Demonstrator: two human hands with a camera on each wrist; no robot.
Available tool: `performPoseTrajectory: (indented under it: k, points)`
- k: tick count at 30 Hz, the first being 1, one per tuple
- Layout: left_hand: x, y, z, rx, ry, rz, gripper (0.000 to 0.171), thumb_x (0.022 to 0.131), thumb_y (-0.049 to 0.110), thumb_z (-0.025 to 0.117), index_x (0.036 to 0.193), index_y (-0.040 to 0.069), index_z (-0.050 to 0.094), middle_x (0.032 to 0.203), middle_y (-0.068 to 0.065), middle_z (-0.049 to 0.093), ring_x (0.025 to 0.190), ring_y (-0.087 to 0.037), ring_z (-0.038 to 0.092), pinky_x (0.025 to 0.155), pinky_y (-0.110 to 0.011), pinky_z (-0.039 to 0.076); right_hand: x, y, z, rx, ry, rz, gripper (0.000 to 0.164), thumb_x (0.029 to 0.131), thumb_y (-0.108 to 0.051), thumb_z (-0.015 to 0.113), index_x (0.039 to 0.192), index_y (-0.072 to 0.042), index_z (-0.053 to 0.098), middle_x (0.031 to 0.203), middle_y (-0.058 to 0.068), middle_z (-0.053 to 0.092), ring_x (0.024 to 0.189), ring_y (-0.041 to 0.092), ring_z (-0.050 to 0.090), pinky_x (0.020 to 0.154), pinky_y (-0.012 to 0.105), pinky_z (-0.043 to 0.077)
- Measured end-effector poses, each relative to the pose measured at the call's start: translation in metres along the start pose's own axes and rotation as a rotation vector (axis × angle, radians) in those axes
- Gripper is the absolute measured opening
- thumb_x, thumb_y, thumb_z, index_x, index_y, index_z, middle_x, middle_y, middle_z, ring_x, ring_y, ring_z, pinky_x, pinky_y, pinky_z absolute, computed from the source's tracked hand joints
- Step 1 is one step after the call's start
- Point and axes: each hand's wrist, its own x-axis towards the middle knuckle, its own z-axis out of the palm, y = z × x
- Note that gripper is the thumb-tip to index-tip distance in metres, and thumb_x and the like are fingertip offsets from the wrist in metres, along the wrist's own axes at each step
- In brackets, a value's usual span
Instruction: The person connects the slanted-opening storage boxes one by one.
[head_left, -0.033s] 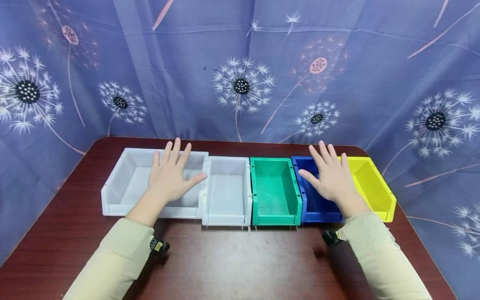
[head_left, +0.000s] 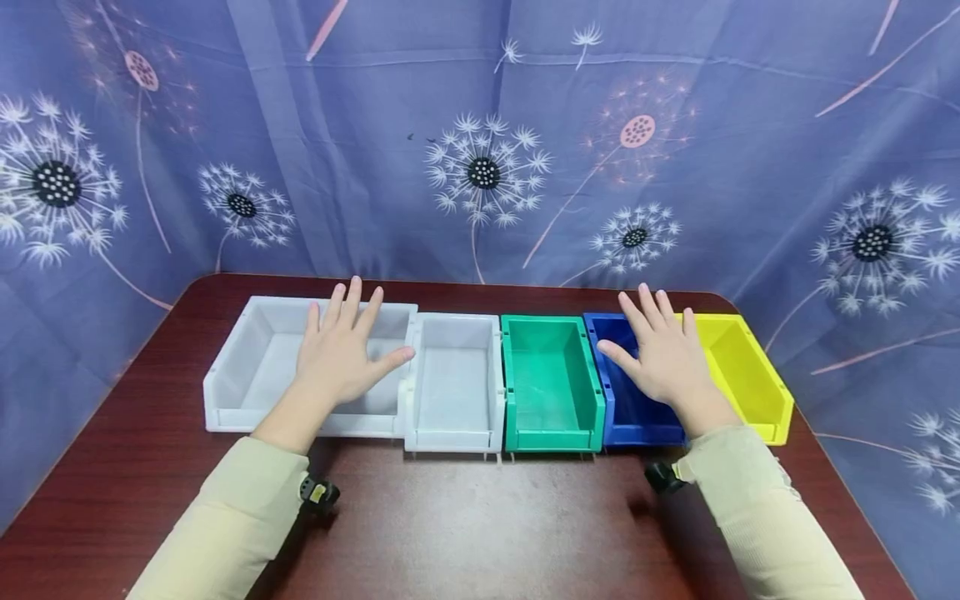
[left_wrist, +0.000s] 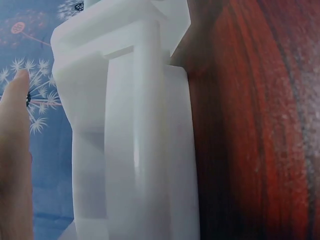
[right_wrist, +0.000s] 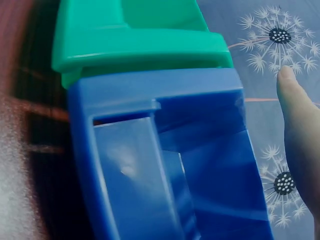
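Note:
My left hand is held flat over the wide grey bin, fingers spread and straight, holding nothing. On the other side my right hand spreads its fingers above the blue bin, beside the yellow bin, and is bare of any object. Only the thumb of the left hand shows in the left wrist view, beside the front lip of a pale bin. In the right wrist view the right thumb stands to the right of the blue bin.
Between the hands stand a narrow grey bin and a green bin, side by side in one row with the others. They rest on a dark red-brown wooden table. A blue curtain with dandelion prints hangs behind and around it.

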Motion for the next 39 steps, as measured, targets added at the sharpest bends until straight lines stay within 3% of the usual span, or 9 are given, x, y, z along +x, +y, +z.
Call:
performPoseTrajectory:
  k: [8, 15, 24, 30, 39]
  points:
    - [-0.003, 0.001, -0.002, 0.006, -0.003, -0.005, 0.099, 0.078, 0.085, 0.028, 0.153, 0.026, 0.0, 0.159, -0.007, -0.012, 0.147, -0.032, -0.006, 0.115, -0.058, -0.002, -0.001, -0.003, 0.0, 0.01, 0.007, 0.009, 0.085, 0.09, -0.071, 0.031, 0.154, -0.02, 0.008, 0.16, 0.012, 0.0, 0.145, 0.038, 0.002, 0.111, 0.063, -0.007]
    - [-0.006, -0.003, -0.003, -0.004, 0.003, -0.02, 0.099, 0.078, 0.085, 0.027, 0.153, 0.026, 0.0, 0.159, -0.007, -0.013, 0.146, -0.027, -0.014, 0.115, -0.058, -0.003, 0.003, -0.012, -0.006, 0.025, 0.003, -0.005, 0.085, 0.09, -0.07, 0.032, 0.154, -0.019, 0.008, 0.16, 0.014, 0.001, 0.145, 0.038, 0.001, 0.111, 0.064, -0.005]
    - [-0.013, -0.01, -0.002, -0.017, 0.016, -0.029, 0.099, 0.079, 0.083, 0.03, 0.153, 0.024, 0.003, 0.16, -0.009, -0.01, 0.146, -0.03, -0.01, 0.114, -0.06, -0.003, -0.001, -0.025, -0.002, 0.064, 0.01, -0.018, 0.084, 0.09, -0.067, 0.035, 0.153, -0.016, 0.011, 0.159, 0.017, 0.006, 0.145, 0.04, 0.005, 0.111, 0.065, 0.001]
    - [-0.018, -0.013, -0.004, -0.035, 0.026, -0.026, 0.098, 0.08, 0.08, 0.035, 0.153, 0.024, 0.003, 0.159, -0.008, -0.011, 0.146, -0.03, -0.01, 0.114, -0.059, -0.006, 0.0, -0.042, 0.003, 0.167, 0.017, -0.037, 0.083, 0.09, -0.065, 0.041, 0.153, -0.018, 0.012, 0.159, 0.016, 0.009, 0.145, 0.038, 0.006, 0.112, 0.065, 0.004]
    - [-0.026, -0.027, -0.008, -0.075, 0.03, -0.034, 0.097, 0.082, 0.078, 0.036, 0.154, 0.02, 0.004, 0.16, -0.012, -0.007, 0.146, -0.034, -0.007, 0.112, -0.063, -0.002, 0.008, -0.074, 0.003, 0.415, -0.01, -0.084, 0.078, 0.093, -0.058, 0.043, 0.153, -0.017, 0.014, 0.16, 0.013, 0.009, 0.146, 0.033, 0.005, 0.113, 0.061, 0.009]
